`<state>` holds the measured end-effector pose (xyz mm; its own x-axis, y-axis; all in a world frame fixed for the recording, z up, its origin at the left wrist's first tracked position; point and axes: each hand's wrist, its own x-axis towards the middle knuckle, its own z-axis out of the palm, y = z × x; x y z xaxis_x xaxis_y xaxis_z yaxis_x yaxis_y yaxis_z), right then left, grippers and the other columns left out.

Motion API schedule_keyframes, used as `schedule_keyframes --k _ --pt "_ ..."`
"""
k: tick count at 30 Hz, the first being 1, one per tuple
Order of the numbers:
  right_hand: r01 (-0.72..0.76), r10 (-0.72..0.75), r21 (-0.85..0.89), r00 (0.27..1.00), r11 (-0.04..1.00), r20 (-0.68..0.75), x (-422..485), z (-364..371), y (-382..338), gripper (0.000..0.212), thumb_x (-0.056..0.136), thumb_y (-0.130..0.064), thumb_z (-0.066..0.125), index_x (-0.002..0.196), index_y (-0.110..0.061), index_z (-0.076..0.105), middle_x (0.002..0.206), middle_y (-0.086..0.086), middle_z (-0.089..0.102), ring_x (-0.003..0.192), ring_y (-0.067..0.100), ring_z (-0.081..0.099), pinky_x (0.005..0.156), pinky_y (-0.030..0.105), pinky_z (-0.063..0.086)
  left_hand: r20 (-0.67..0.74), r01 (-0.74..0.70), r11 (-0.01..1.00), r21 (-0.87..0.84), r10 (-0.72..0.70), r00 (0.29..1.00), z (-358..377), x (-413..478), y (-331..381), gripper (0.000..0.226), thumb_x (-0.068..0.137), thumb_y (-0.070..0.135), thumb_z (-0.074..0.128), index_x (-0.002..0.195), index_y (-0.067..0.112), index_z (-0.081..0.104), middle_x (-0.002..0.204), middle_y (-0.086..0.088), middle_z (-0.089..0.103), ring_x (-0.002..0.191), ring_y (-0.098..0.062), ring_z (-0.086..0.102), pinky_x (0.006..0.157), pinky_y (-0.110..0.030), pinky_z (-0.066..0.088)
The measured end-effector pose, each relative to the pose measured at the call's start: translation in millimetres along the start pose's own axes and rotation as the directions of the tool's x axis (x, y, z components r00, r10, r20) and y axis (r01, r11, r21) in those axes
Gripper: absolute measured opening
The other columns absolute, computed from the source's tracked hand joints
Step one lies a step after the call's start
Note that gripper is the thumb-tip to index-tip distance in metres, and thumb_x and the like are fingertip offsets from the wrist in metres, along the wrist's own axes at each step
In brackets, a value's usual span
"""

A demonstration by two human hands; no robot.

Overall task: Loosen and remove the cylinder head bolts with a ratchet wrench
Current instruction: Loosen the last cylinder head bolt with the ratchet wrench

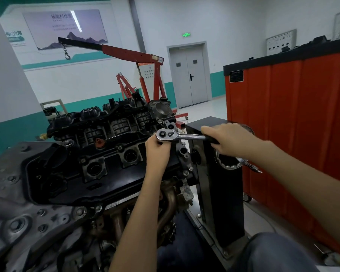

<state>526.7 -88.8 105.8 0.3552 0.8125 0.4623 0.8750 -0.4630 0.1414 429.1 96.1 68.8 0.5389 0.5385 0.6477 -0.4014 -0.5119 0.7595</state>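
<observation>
The person's knee [273, 252], in blue denim, sits at the lower right edge. Directly ahead, an engine [82, 213] is mounted on a black engine stand [220, 193]. Its grey timing cover [14, 213] is nearest on the left, and rusty exhaust pipes [169, 205] run below the black valve cover [110, 185].

The left hand [158, 150] is raised over the right end of the valve cover. Its fingers [161, 143] are curled tight just beneath the head of the ratchet wrench [177, 135], apparently around a socket or extension that the hand hides. The wrench lies roughly level, head to the left, handle pointing right. The right hand [230, 140] grips the black handle, fingers [208, 131] wrapped over it. Behind that hand, a chrome handwheel [227, 166] is fixed to the stand.

Beyond the wrench are the intake manifold [114, 124] and the throttle body [161, 108]. An orange tool cabinet [292, 114] stands on the right. Farther back are a red engine hoist [145, 61] and a grey double door [190, 77].
</observation>
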Motion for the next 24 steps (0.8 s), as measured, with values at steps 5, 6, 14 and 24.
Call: schedule_keyframes --k 5,6,14,24 --pt "-0.253 0.330 0.678 0.944 0.690 0.017 -53 54 -91 0.022 0.084 -0.010 0.059 0.087 -0.021 0.040 0.064 -0.002 0.050 0.050 0.012 0.049 0.043 0.026 0.040 -0.047 -0.018 0.999 -0.047 0.016 0.999 8 -1 -5 0.046 0.091 0.006 0.061 0.053 0.031 0.058 0.052 0.020 0.051 0.054 0.005 0.043 0.058 -0.014 0.037" --pt "-0.247 0.352 0.788 0.935 0.563 0.041 -55 60 -114 0.019 0.082 -0.010 0.059 0.087 -0.018 0.043 0.064 0.001 0.051 0.050 0.015 0.049 0.045 0.030 0.043 -0.034 -0.015 0.998 -0.061 0.013 0.999 8 0 -6 0.051 0.092 0.008 0.062 0.050 0.036 0.056 0.049 0.021 0.049 0.053 0.006 0.042 0.057 -0.011 0.036" --pt "-0.454 -0.059 0.871 0.890 -0.190 0.452 -41 41 -100 0.022 0.088 -0.015 0.063 0.073 -0.013 0.047 0.047 -0.002 0.042 0.033 0.011 0.034 0.034 0.017 0.029 0.003 -0.021 0.998 -0.054 0.021 1.000 4 1 -4 0.050 0.090 0.017 0.064 0.048 0.035 0.044 0.047 0.019 0.038 0.050 0.003 0.032 0.053 -0.012 0.030" --pt "-0.101 0.015 0.414 0.979 0.905 0.205 25 -26 -4 0.021 0.083 -0.015 0.063 0.066 -0.022 0.053 0.063 -0.003 0.053 0.052 0.006 0.049 0.050 0.016 0.038 -0.088 -0.011 0.997 -0.072 0.005 0.996 4 -1 -2 0.051 0.091 0.000 0.052 0.051 0.032 0.054 0.048 0.019 0.048 0.050 0.006 0.041 0.051 -0.008 0.032"
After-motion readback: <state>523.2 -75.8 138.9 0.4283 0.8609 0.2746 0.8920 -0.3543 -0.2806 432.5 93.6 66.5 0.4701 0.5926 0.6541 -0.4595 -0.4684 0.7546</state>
